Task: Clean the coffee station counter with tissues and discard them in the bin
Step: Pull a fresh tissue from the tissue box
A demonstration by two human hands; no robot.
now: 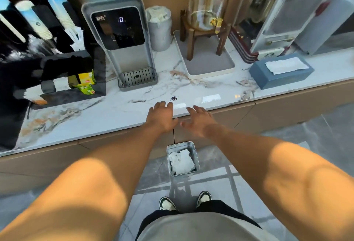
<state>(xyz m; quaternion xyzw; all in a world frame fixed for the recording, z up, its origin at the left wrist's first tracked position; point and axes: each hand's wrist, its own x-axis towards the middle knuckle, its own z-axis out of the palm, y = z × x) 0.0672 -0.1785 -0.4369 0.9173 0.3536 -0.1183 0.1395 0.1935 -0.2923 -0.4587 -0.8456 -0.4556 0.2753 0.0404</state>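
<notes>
The white marble counter [118,110] runs across the view. A small dark pile of crumbs [174,98] lies near its front edge. My left hand [161,117] hovers open just below the crumbs, fingers spread, holding nothing. My right hand [198,121] is open beside it at the counter's edge, also empty. A blue tissue box [281,71] with a white tissue sticking out sits on the counter to the right. On the floor under my hands stands a square metal bin [183,159] with crumpled white tissues inside.
A grey water dispenser [122,41] stands behind the crumbs, with a black cup and tea rack [57,53] to its left. A round grey container [160,28] and a glass drink dispenser on a wooden stand in a tray [208,49] sit at the back.
</notes>
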